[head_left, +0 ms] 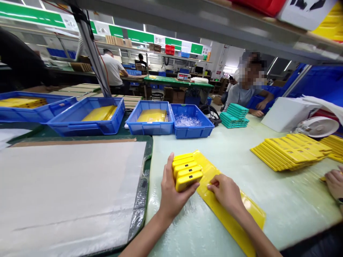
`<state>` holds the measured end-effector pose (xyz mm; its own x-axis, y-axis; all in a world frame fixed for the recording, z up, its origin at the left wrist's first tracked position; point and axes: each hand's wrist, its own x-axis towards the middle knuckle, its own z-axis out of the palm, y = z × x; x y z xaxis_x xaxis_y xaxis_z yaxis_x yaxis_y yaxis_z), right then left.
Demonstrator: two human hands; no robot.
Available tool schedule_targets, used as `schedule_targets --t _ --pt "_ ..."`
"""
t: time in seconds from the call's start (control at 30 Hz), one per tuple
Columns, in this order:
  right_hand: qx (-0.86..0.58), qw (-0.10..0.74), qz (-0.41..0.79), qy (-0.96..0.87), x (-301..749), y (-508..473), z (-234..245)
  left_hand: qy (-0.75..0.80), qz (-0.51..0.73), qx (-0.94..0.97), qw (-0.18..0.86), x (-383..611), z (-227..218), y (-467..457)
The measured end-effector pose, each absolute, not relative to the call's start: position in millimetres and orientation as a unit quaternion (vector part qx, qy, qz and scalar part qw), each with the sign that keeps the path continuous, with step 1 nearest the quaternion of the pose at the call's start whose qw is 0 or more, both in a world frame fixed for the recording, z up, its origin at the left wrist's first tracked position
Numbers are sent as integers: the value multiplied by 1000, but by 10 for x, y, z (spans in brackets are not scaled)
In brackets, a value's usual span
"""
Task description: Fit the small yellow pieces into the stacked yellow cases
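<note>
My left hand (174,200) is wrapped round a stack of several yellow plastic cases (189,182), each with a small dark mark on its end. Beneath and beside the stack, a long flat yellow plastic piece (227,217) lies slantwise on the pale table mat. Over its upper part is my right hand (226,194), thumb and forefinger pinched together close to the yellow surface. Whatever is between those fingertips is hidden or too small to name.
Blue bins (150,126) line the back; one bin (194,132) holds clear small pieces. Stacked yellow pieces (289,151) and teal packs (234,116) stand to the right, near a white fan (318,126). Another person's hand (334,182) is at the right edge. A white sheet (72,192) covers the left.
</note>
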<state>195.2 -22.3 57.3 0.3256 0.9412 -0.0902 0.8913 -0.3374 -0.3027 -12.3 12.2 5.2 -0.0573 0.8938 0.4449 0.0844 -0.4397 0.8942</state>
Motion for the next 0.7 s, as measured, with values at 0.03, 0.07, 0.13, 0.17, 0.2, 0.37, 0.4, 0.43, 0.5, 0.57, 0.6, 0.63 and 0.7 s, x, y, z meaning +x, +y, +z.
schedule_targets --t 0.03,0.07,0.13,0.17,0.2,0.37,0.4,0.43,0.5,0.57,0.6,0.63,0.7 --pt "-806 135 134 -560 1967 -236 536 409 600 597 341 -123 53 123" --pt "-800 177 146 -555 1986 -250 500 410 599 595 345 -125 54 122" --pt "-772 272 200 -538 2039 -276 452 409 597 594 353 -128 54 118" --pt "-754 318 246 -519 2072 -286 455 407 597 593 356 -129 52 114" --pt "-734 359 298 -493 2106 -291 487 405 597 593 358 -130 48 109" --pt "-669 454 405 -427 2120 -205 1090 403 588 589 379 -115 19 94" --pt "-658 457 411 -435 2064 -167 1252 407 585 587 384 -109 13 95" --pt "-648 460 415 -444 1988 -124 1401 413 582 584 387 -102 7 98" --pt "-632 462 411 -468 1792 -35 1628 424 579 580 385 -91 2 104" --pt "-623 456 394 -499 1586 48 1739 426 581 581 379 -83 5 108" --pt "-620 452 385 -513 1496 84 1758 424 583 582 375 -80 8 109" --pt "-620 447 376 -523 1420 114 1760 422 587 582 373 -77 12 108" --pt "-627 438 357 -537 1315 153 1743 421 591 579 372 -73 16 103"
